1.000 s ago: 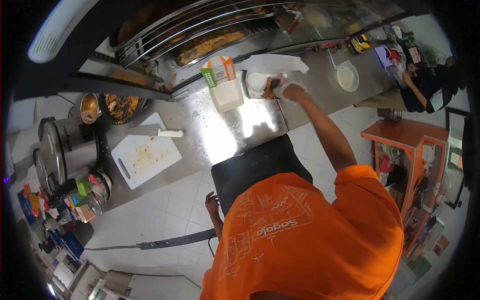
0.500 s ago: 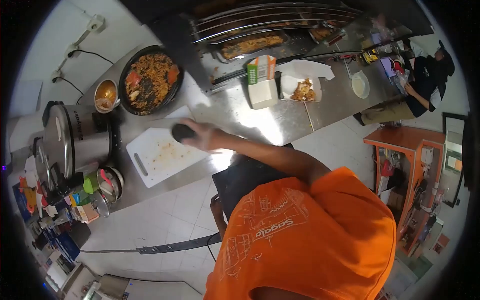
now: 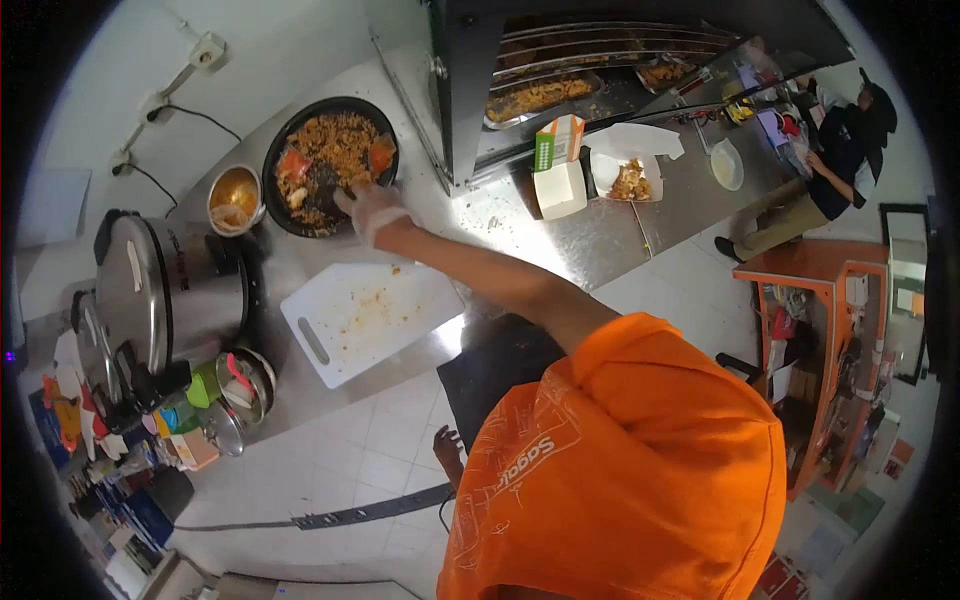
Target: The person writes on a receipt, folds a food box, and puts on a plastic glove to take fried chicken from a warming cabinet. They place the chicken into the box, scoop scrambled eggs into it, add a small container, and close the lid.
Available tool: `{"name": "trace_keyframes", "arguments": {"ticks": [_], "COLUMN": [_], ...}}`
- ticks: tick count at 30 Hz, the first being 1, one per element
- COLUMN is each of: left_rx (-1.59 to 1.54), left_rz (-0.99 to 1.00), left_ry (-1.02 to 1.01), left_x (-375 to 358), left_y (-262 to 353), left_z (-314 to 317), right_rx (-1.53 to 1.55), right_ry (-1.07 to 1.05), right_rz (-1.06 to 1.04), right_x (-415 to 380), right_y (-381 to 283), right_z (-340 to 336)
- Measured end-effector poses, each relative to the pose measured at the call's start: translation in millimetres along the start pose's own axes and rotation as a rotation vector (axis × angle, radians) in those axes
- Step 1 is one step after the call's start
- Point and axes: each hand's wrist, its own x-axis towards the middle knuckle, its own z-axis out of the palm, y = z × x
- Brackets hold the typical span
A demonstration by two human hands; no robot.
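My right hand [image 3: 368,205], in a pale glove, reaches out to the near rim of a black pan of fried rice [image 3: 318,150] on the steel counter [image 3: 520,235]. Whether it grips anything is hidden from this angle. My left hand [image 3: 447,441] hangs low beside my dark apron, fingers loose and holding nothing. A white cutting board [image 3: 365,315] with crumbs lies just below my outstretched arm. An open white takeaway box with food [image 3: 628,180] sits farther right on the counter.
A rice cooker [image 3: 170,285] and a small pot of sauce [image 3: 235,195] stand left of the pan. A glass display case with food trays [image 3: 540,95], a carton box [image 3: 560,170] and a white bowl [image 3: 725,165] are at the back. Another person [image 3: 840,150] sits far right by an orange table [image 3: 820,280].
My right hand left the takeaway box, crossed over the cutting board with a dark object near it, and now reaches the fried rice pan. The view swung left.
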Motion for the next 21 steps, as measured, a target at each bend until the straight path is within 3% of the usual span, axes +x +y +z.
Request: {"name": "trace_keyframes", "arguments": {"ticks": [2, 4, 5, 7, 9, 11, 13, 15, 17, 18, 19, 21], "left_rx": [0.268, 0.345, 0.299, -0.052, -0.108, -0.071, -0.046, -0.011, -0.075, -0.046, -0.032, -0.201], "left_rz": [-0.093, -0.087, -0.037, 0.334, 0.441, 0.57, 0.635, 0.709, 1.006, 1.057, 1.058, 0.918], "left_ry": [-0.154, -0.192, -0.167, -0.029, 0.01, 0.124, 0.197, 0.254, 0.394, 0.411, 0.388, 0.334], "left_x": [15, 30, 24, -12, -12, 16, 37, 60, 78, 84, 87, 109], "left_y": [35, 111, 181, 344, 427, 452, 465, 476, 481, 484, 481, 481], "left_z": [-20, -32, -36, -17, 12, 37, 47, 58, 69, 73, 73, 72], "right_rx": [0.316, 0.55, 0.608, 0.658, 0.637, 0.634, 0.679, 0.714, 0.628, 1.515, 1.526, 0.606], "right_ry": [0.055, 0.232, 0.187, 0.14, 0.175, 0.198, 0.012, 0.127, 0.179, 0.206, 0.222, 0.131], "right_rz": [0.011, -0.184, -0.105, -0.026, 0.106, 0.085, 0.125, 0.185, 0.046, 0.17, 0.19, 0.088], "right_x": [-52, -101, -122, -143, -140, -141, -134, -129, -135, -126, -130, -143], "right_y": [5, 31, 36, 41, 44, 37, 37, 38, 32, 21, 19, 12], "right_z": [-10, 30, 30, 36, 47, 25, 8, 5, -5, 4, 13, -32]}}
